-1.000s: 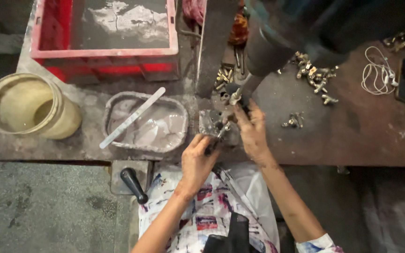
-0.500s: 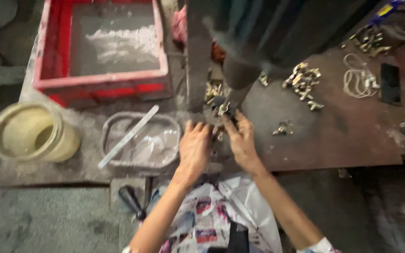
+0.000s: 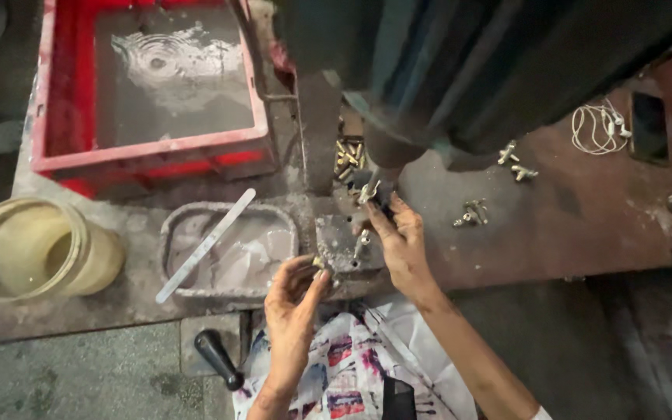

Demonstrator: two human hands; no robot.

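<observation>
Placing a brass part point(image 3: 369, 191) under the machine, right hand point(image 3: 400, 243) pinches it; left hand point(image 3: 295, 299) pinches another part point(image 3: 318, 263), ready to swap in.

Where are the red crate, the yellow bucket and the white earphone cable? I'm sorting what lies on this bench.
red crate point(image 3: 153, 152): head view, on its front rim.
yellow bucket point(image 3: 95, 260): head view, on its outer wall.
white earphone cable point(image 3: 594, 126): head view, on the coiled wire.

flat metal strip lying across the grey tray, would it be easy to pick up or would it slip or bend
The flat metal strip looks thin but straight, so it is probably stiff. It bridges the grey tray's rim, so one end likely tips up if the other is pressed. The tray holds pale liquid, so the strip may be slippery.
</observation>
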